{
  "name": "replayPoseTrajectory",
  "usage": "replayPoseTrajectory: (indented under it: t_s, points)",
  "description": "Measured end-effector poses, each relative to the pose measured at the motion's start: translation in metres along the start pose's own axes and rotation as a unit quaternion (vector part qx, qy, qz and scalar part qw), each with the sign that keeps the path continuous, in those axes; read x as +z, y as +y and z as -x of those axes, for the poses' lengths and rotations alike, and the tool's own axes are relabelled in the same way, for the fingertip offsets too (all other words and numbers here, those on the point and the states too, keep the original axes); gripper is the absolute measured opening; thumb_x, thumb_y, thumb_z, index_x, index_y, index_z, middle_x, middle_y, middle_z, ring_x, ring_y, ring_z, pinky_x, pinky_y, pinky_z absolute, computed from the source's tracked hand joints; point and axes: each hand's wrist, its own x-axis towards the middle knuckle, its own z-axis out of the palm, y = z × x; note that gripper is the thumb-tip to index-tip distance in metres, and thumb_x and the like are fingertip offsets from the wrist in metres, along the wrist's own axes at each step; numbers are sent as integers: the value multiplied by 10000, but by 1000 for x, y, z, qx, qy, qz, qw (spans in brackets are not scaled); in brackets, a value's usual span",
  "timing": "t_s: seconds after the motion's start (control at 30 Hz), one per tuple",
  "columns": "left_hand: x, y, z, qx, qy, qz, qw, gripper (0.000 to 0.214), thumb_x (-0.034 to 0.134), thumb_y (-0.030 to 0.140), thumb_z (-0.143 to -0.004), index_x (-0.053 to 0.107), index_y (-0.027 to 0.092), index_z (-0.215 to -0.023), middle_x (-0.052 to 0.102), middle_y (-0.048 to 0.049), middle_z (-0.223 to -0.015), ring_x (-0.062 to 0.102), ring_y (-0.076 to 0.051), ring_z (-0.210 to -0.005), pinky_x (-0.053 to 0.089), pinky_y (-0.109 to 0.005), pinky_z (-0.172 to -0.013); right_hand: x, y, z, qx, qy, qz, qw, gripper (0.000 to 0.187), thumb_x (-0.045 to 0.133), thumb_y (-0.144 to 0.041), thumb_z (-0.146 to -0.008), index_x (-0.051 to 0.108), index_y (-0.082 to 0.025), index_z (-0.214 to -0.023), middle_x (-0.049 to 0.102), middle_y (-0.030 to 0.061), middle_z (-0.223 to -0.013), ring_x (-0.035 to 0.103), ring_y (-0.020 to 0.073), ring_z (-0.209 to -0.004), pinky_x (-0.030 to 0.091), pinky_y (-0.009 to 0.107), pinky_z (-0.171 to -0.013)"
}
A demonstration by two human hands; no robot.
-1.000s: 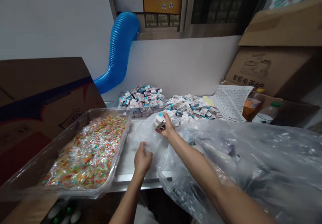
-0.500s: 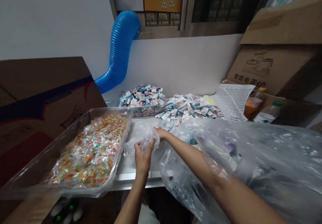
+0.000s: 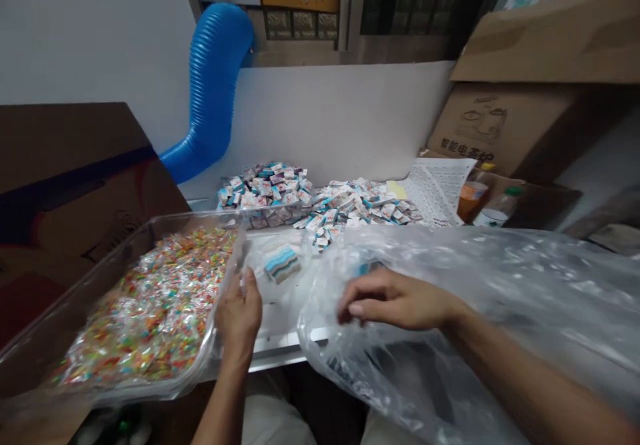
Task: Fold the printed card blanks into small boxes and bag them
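My left hand is at the right rim of a clear plastic tray, thumb up and fingers apart. Many small clear-wrapped pieces with bright multicoloured bits fill this tray. My right hand hovers palm down at a large clear plastic bag, its fingers loosely bent and nothing plainly between them. Between my hands, a small striped bundle in blue, white and brown lies on the white table, with thin clear plastic around it.
Behind are a clear container of small printed packets and a loose heap of similar packets. A blue corrugated hose runs down the wall. Cardboard boxes and bottles stand right; a large carton leans left.
My hands have parted from the crumpled clear plastic they held together. The left moved to the tray's rim, the right over the large bag. The striped bundle now shows. The view has shifted right.
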Motion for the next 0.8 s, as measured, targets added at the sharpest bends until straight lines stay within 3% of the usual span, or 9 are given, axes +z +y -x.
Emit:
replayPoseTrajectory:
  t_s: [0.1, 0.17, 0.23, 0.27, 0.37, 0.47, 0.57, 0.7, 0.8]
  points:
    - [-9, 11, 12, 45, 123, -30, 991, 541, 462, 506, -804, 474, 137, -1201, 565, -171, -1056, 512, -347, -1018, 405, -468, -837, -4, 4, 60, 156, 32, 204, 966, 212, 449, -194, -835, 659, -221, -822, 680, 41, -712, 627, 166, -633, 445, 264, -582]
    - [-12, 27, 31, 119, 194, 9, 974, 562, 534, 472, -775, 442, 149, -1226, 530, -159, -1108, 456, -336, -1103, 357, -476, -928, -6, 19, 84, 269, 98, 371, 883, 210, 461, -147, -802, 661, -205, -774, 674, 89, -691, 628, 209, -640, 429, 299, -590]
    - [-10, 46, 54, 229, 160, 79, 957, 417, 538, 391, -796, 484, 189, -1156, 544, -117, -1080, 477, -283, -1090, 366, -432, -946, -5, 37, 94, 328, 146, 448, 819, 222, 445, -185, -827, 666, -183, -840, 680, 136, -752, 637, 254, -715, 434, 331, -630]
    - [-6, 55, 67, 286, 103, 111, 946, 374, 541, 369, -797, 495, 201, -1129, 550, -102, -1075, 494, -261, -1071, 381, -411, -942, -4, 46, 94, 326, 160, 455, 813, 237, 442, -233, -846, 659, -176, -922, 684, 148, -818, 636, 273, -780, 439, 346, -668]
    - [17, 71, 93, 323, -22, 112, 940, 502, 571, 394, -772, 434, 167, -1198, 488, -141, -1199, 440, -284, -1144, 370, -434, -958, 1, 70, 81, 269, 197, 418, 845, 433, 485, -389, -836, 517, -187, -1217, 633, 145, -1083, 573, 309, -1003, 423, 386, -812]
    - [41, 67, 99, 257, -119, 89, 955, 618, 529, 384, -788, 307, 126, -1303, 436, -187, -1262, 481, -294, -1109, 422, -452, -889, 8, 90, 58, 236, 157, 353, 892, 750, 621, -365, -730, 293, -179, -1378, 475, 147, -1307, 459, 307, -1165, 376, 377, -919]
    - [52, 54, 94, 219, -215, 104, 946, 569, 469, 293, -811, 271, 159, -1327, 510, -141, -1199, 593, -212, -907, 480, -376, -781, 16, 105, 39, 226, 115, 339, 906, 854, 688, -249, -642, 269, -134, -1378, 390, 176, -1349, 368, 315, -1227, 341, 376, -962]
    - [51, 43, 90, 241, -225, 105, 938, 460, 452, 237, -807, 379, 163, -1254, 567, -107, -1127, 577, -213, -947, 465, -364, -809, 28, 109, 26, 178, 123, 379, 900, 612, 618, -177, -675, 414, -155, -1251, 470, 153, -1173, 442, 301, -1109, 380, 399, -896]
    - [47, 41, 90, 258, -220, 99, 936, 423, 447, 234, -819, 401, 155, -1233, 570, -108, -1108, 559, -224, -978, 464, -365, -809, 29, 98, 31, 158, 138, 360, 909, 620, 582, -141, -680, 366, -172, -1261, 431, 135, -1177, 449, 270, -1089, 400, 376, -871]
